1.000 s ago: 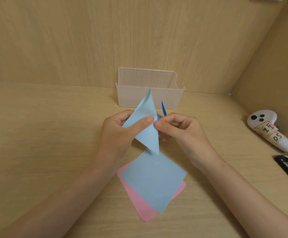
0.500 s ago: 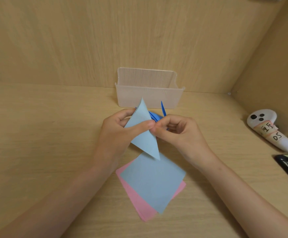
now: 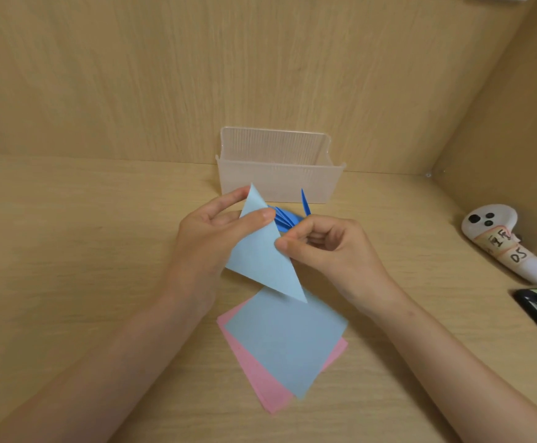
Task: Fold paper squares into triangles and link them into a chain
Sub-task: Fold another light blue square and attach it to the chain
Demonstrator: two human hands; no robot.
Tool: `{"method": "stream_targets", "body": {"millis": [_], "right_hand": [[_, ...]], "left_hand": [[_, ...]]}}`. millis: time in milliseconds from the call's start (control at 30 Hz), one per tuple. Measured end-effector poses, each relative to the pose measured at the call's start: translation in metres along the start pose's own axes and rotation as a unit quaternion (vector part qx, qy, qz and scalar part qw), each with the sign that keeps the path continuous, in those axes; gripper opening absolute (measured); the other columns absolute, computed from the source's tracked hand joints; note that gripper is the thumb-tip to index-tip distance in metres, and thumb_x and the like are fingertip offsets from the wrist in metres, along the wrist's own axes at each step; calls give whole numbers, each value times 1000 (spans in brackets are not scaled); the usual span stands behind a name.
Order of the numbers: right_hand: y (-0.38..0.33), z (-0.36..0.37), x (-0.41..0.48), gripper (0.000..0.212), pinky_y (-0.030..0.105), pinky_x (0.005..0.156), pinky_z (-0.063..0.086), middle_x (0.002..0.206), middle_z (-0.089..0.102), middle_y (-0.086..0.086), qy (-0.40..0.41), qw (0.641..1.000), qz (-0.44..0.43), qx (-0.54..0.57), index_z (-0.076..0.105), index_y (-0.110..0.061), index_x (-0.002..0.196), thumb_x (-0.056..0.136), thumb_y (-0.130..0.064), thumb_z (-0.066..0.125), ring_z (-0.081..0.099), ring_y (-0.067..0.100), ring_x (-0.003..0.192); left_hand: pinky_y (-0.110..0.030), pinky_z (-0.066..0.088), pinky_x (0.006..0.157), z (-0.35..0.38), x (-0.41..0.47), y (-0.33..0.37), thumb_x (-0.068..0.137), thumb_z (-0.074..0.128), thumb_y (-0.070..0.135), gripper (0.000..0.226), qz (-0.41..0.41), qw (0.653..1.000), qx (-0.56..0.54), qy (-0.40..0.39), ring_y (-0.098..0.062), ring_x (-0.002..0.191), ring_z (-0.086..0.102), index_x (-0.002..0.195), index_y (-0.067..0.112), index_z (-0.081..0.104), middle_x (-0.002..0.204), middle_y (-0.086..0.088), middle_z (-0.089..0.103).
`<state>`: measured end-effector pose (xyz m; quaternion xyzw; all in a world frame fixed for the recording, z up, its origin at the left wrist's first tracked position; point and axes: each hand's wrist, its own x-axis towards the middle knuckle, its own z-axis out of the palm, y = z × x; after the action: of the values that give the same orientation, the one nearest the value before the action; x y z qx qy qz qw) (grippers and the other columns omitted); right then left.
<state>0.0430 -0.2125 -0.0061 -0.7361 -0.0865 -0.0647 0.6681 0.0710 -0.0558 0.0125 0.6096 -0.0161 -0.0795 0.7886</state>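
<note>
Pale blue paper triangle was folded flat, one long point down, a shorter point up, and held in the air above the desk between both hands. Left hand pinched its upper part, thumb on the front face. Right hand pinched the right edge, other fingers curled. Dark blue folded pieces showed just behind it.

Since a second earlier, the upper point sat lower and further left, and the face showed broader. Below lay a pale blue square on a pink square; behind, a clear plastic box.
</note>
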Motion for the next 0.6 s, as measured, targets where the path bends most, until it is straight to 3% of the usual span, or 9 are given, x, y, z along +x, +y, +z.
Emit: {"method": "stream_targets", "body": {"millis": [167, 600], "right_hand": [[1, 0, -1, 10, 21, 65, 46, 65, 66, -2, -10, 1000, 10, -6, 68, -9, 71, 79, -4, 72, 57, 13, 66], [-1, -1, 0, 13, 14, 61, 45, 60, 64, -8, -23, 1000, 18, 0, 67, -8, 70, 79, -1, 71, 56, 4, 57]], "left_hand": [[-18, 55, 68, -5, 5, 1, 70, 76, 17, 36, -1, 1000, -21, 7, -8, 71, 67, 103, 26, 66, 78, 2, 74], [-18, 54, 79, -9, 10, -1, 76, 74, 14, 41, 20, 999, -43, 25, -7, 81, 69, 116, 22, 63, 88, 0, 75]]}}
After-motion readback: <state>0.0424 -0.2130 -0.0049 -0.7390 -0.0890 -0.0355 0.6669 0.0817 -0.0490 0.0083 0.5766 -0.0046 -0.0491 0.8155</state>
